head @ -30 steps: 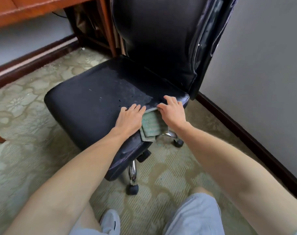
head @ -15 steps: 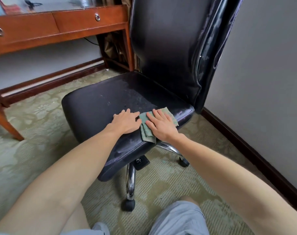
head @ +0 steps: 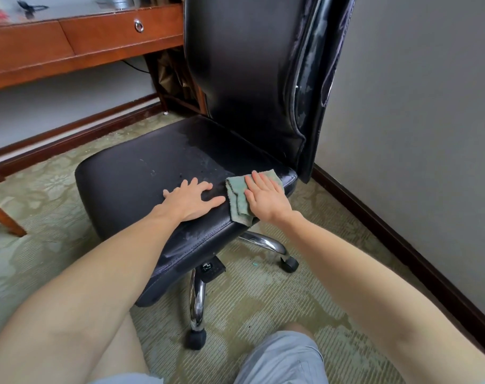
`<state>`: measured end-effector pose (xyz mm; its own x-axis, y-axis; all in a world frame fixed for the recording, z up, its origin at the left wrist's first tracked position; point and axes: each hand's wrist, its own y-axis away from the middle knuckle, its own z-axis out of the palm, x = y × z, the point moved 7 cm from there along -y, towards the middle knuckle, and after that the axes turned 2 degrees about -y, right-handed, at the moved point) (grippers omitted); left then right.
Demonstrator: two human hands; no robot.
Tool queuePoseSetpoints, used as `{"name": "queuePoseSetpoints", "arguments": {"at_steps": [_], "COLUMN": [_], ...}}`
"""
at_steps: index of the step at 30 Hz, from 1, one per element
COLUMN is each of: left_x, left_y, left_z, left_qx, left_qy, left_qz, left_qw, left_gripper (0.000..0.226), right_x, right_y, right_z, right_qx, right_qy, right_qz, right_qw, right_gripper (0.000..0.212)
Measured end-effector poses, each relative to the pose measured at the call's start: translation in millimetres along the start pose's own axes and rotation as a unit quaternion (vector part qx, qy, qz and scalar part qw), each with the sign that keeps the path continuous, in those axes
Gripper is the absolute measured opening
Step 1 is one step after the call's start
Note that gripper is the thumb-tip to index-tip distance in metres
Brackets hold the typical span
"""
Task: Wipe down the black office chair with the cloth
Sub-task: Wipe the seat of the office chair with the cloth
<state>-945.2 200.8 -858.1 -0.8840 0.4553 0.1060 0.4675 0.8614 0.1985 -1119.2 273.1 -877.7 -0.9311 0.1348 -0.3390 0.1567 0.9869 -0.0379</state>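
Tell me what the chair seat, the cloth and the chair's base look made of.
Seat: likely black leather or faux leather; smooth sheen, stitched edge seam, scuffed patches.
Cloth: green terry-like fabric, matte, with frayed fuzzy edges, folded under the right hand.
Base: polished chrome-look metal, mirror reflections; casters look like dull black plastic.

Brightness: soft, even, mild all over; nothing burnt out, nothing lost to dark.
Source: diffuse, and I couldn't place it.
Glare: a pale sheen ran down the side of the chair back (head: 307, 65), bright streaks sat on the chrome base (head: 266, 242), and the table (head: 69, 6) top washed out whitish.
Shadows: faint, just a dim patch on the carpet (head: 235, 295) under the seat (head: 130, 184).
Distortion: a wide-angle bend. The skirting board (head: 402, 245) bowed and the forearms (head: 103, 273) ballooned towards the bottom corners.
Focus: seat stitching and cloth (head: 237, 195) were crisp, with no smear, and the far corners were slightly soft.
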Motion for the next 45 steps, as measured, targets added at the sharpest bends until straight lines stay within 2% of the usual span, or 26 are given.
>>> {"name": "queuePoseSetpoints", "arguments": {"at_steps": [5,9,15,21,27,31,39,45], "left_x": [0.0,1.1,3.3,26.7,50.1,45.3,25.1,20.8], "left_y": [3.5,-1.5,-2.5,-2.8,-14.6,-14.2,-6.8,-5.5], "left_z": [3.0,4.6,1.7,-3.8,11.8,14.1,10.6,13.2], "left_qx": [-0.023,-0.032,-0.040,-0.049,-0.104,-0.109,-0.116,-0.112], "left_qy": [-0.010,-0.009,-0.001,-0.023,-0.032,-0.030,-0.022,-0.003], "left_qz": [0.009,0.010,0.002,0.023,0.019,0.023,0.049,0.065], "left_qw": [1.000,0.999,0.999,0.998,0.994,0.993,0.992,0.992], "left_gripper": [0.077,0.078,0.081,0.079,0.088,0.087,0.085,0.084], "right_x": [1.4,-24.6,-1.8,17.2,18.3,10.3,6.6,75.1], "right_y": [-3.5,9.4,6.5,-7.1,-10.6,-6.6,10.2,-12.7], "right_z": [-0.9,14.2,6.4,-1.2,-0.7,8.3,9.6,-9.4], "right_qx": [0.020,0.035,0.047,0.031,0.054,0.112,0.126,0.150], "right_qy": [-0.020,-0.007,-0.003,-0.149,-0.043,-0.051,-0.047,-0.059], "right_qz": [0.042,0.014,-0.005,0.015,-0.012,-0.001,-0.032,0.046], "right_qw": [0.999,0.999,0.999,0.988,0.998,0.992,0.990,0.986], "right_gripper": [0.052,0.057,0.050,0.049,0.046,0.051,0.052,0.047]}}
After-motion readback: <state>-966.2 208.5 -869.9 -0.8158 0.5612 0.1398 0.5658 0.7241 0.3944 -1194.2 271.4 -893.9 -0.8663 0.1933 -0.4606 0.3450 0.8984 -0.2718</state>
